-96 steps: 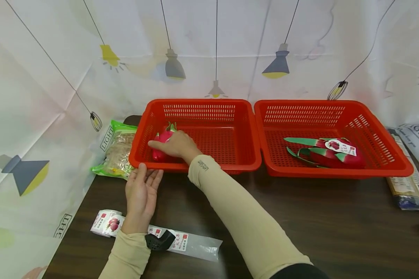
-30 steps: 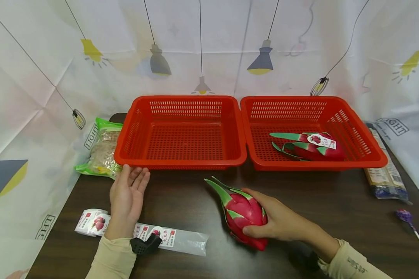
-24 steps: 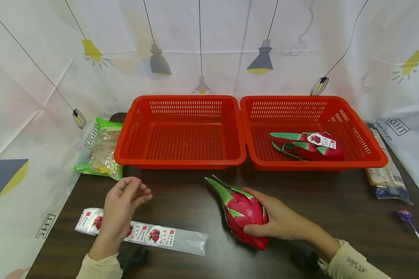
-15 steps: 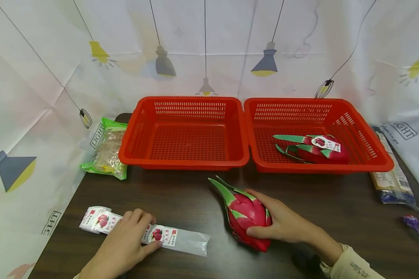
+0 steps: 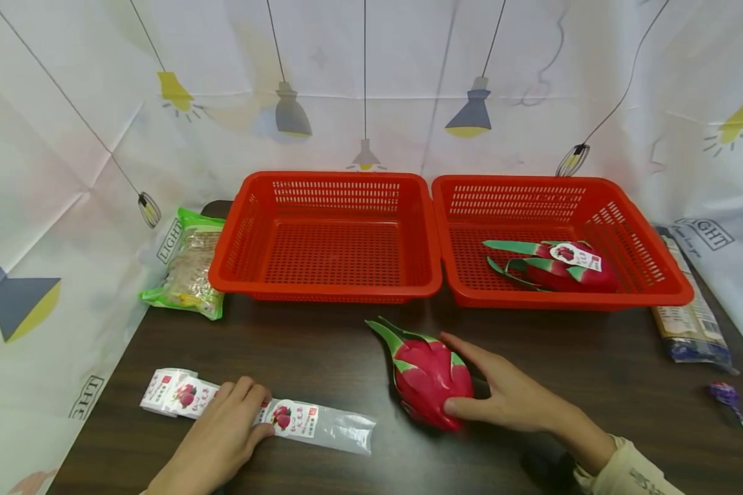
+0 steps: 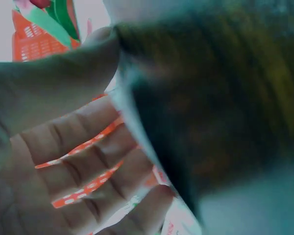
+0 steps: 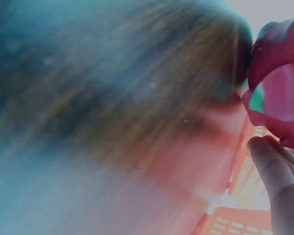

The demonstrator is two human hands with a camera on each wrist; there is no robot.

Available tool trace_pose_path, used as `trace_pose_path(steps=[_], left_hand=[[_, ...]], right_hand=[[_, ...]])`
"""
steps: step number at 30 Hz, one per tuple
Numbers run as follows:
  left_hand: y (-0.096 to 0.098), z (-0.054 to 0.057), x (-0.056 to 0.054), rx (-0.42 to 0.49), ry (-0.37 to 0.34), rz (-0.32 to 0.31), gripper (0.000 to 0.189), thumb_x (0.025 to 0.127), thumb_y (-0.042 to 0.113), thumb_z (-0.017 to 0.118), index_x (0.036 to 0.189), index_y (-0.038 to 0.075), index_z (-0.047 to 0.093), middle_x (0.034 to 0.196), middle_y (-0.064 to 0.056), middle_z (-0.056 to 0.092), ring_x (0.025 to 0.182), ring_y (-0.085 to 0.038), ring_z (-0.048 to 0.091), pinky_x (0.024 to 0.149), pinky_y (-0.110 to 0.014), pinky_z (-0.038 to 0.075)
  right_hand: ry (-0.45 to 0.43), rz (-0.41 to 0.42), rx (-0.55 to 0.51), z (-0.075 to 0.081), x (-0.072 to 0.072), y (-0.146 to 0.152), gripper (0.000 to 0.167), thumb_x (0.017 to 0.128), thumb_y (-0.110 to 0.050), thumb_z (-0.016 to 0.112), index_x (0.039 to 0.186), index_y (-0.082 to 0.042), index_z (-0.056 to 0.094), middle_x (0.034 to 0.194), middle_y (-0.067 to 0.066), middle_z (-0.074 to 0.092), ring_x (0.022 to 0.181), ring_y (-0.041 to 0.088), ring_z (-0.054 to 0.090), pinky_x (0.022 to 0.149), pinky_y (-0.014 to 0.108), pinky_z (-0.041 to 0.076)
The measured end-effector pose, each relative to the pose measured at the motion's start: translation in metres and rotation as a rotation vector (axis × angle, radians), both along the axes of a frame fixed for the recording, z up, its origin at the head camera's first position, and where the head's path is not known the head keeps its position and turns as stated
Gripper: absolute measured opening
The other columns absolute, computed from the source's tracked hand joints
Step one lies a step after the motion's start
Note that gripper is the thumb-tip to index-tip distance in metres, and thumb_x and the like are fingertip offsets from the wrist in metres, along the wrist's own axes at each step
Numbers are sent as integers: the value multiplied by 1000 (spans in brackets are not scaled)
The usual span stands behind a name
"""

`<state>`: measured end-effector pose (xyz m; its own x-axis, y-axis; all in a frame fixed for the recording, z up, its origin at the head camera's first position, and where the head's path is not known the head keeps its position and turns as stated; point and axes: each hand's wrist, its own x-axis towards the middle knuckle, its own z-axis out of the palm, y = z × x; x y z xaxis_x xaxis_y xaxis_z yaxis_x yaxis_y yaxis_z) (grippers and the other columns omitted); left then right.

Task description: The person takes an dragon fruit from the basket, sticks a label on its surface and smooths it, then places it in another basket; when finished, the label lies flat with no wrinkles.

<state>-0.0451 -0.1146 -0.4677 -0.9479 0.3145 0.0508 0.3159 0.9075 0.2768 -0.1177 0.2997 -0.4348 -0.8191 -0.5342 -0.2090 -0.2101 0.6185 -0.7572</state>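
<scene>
A pink dragon fruit (image 5: 430, 381) with green leaf tips lies on the dark table, its long leaves pointing up and left. My right hand (image 5: 514, 395) holds it from the right, thumb at its near side and fingers behind; a gap shows between palm and fruit. The fruit's lower end is blurred. On the left, my left hand (image 5: 225, 430) rests over a strip of printed stickers (image 5: 294, 418), fingertips toward the far edge and thumb at the near edge. In the left wrist view its fingers (image 6: 88, 161) reach out fairly straight, spread from the thumb.
Two red plastic baskets (image 5: 325, 289) stand side by side at the back. The right basket (image 5: 569, 299) holds a dragon fruit (image 5: 578, 275) bearing a sticker. A green-edged food bag (image 5: 188, 268) lies left, another packet (image 5: 696, 337) right. A lollipop (image 5: 727, 397) lies at the right.
The dragon fruit came out of the left basket to the table in my right hand, and has just turned and shifted slightly left. My left hand moved from that basket's rim down to the sticker strip.
</scene>
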Motion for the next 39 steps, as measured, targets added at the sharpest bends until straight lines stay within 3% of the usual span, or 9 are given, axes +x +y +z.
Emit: trace_pose_path(steps=[3,7,13,17,21,24,27,31,39], left_hand=[[1,-1,0,13,46,-6,31,77,23,88,98,16,66,93,7,57,89,-14,54,85,-34,49],[3,4,-1,31,34,19,23,81,19,86,97,18,68,91,10,59,86,-10,56,78,-31,51],[3,29,-3,102,28,-6,19,84,20,84,96,24,70,90,18,59,80,-1,51,69,-24,49],[5,45,-4,157,62,-62,21,84,21,84,99,26,69,92,22,58,81,3,49,68,-21,48],[8,52,-4,224,128,-131,23,84,18,83,100,26,69,95,24,59,83,4,52,68,-20,48],[12,55,-4,269,141,-167,24,85,17,83,101,27,69,96,24,60,85,4,54,71,-20,50],[15,58,-3,307,137,-184,25,85,16,82,102,28,68,97,25,60,87,5,56,72,-20,51],[18,59,-2,345,125,-197,25,86,16,81,103,29,68,99,25,61,88,5,57,73,-21,53],[15,54,-7,467,47,-259,25,88,13,80,105,27,69,99,23,64,88,6,60,75,-20,54]], right_hand=[[-4,3,4,2,-1,-1,88,88,-44,74,158,-11,33,153,8,48,136,33,49,97,32,56],[37,15,6,8,-2,-2,85,90,-43,73,159,-14,33,156,9,47,137,35,50,98,37,58],[194,28,-37,37,-4,-21,77,93,-37,73,158,-22,34,160,-3,44,143,22,49,109,42,51],[292,153,-105,62,-4,-65,59,97,-32,71,149,-21,47,142,-6,60,124,11,62,100,36,56],[335,304,0,75,0,-114,38,100,-33,66,136,-20,61,117,-9,70,104,4,65,86,28,57],[355,379,125,73,5,-140,35,100,-36,66,132,-21,63,110,-10,72,97,5,64,80,24,53],[366,416,163,66,7,-154,31,100,-31,66,129,-20,64,95,-9,71,82,4,60,68,19,48],[355,414,82,57,10,-160,24,100,-23,65,124,-18,65,80,-9,66,66,-2,49,57,13,40],[398,423,-52,47,12,-158,21,101,-17,63,122,-18,67,74,-12,59,60,-4,39,55,8,32]])
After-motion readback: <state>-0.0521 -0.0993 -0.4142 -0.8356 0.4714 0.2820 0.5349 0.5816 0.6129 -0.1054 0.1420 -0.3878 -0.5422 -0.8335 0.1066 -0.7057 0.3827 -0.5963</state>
